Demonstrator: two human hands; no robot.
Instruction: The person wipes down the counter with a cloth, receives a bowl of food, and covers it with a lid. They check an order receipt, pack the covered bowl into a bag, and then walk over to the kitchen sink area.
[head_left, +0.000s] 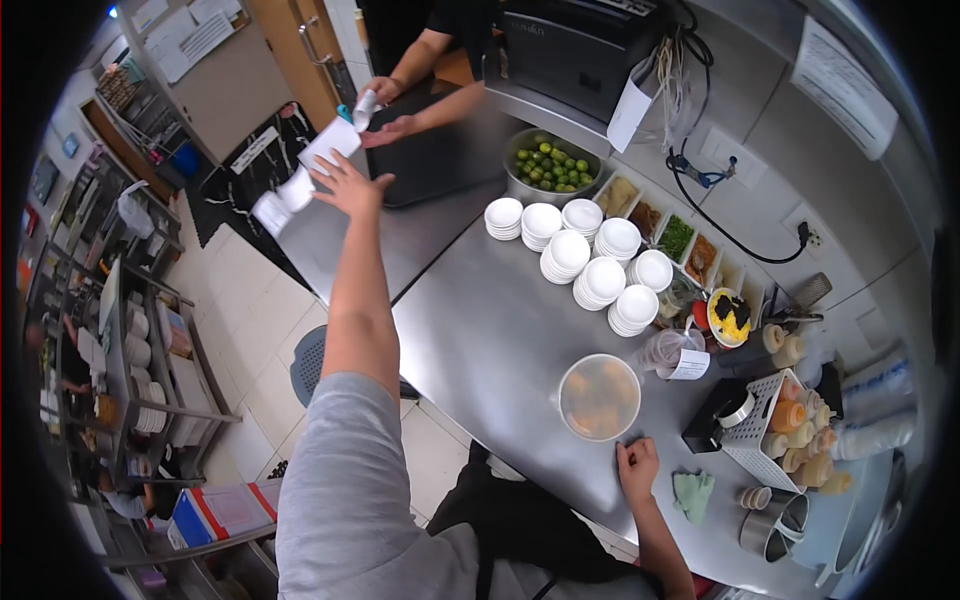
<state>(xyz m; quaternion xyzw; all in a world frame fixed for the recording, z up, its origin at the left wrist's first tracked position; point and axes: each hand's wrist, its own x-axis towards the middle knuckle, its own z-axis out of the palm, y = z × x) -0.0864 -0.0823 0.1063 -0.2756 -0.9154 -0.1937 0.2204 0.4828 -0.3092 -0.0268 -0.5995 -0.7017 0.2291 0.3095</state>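
My left hand (347, 187) reaches far across to the upper left, fingers spread. Its fingertips overlap a white, paper-like item (330, 143); whether they touch it I cannot tell. Beside it are a blurred white piece (296, 188) and another white item (271, 213). Just beyond, another person's hands (388, 92) hold a small whitish cylinder (366, 106). My right hand (637, 468) rests at the counter's near edge, fingers curled in with nothing visible in them. Near it stands a round, translucent-lidded container (599, 398) with orange contents, and a green cloth (692, 495) lies to the right.
Stacks of white dishes (602, 280) stand mid-counter. Behind them are a metal bowl of limes (548, 163) and a row of food trays (676, 237). A white basket of sauce bottles (763, 430) is at right. A black tray (430, 150) lies at the far end.
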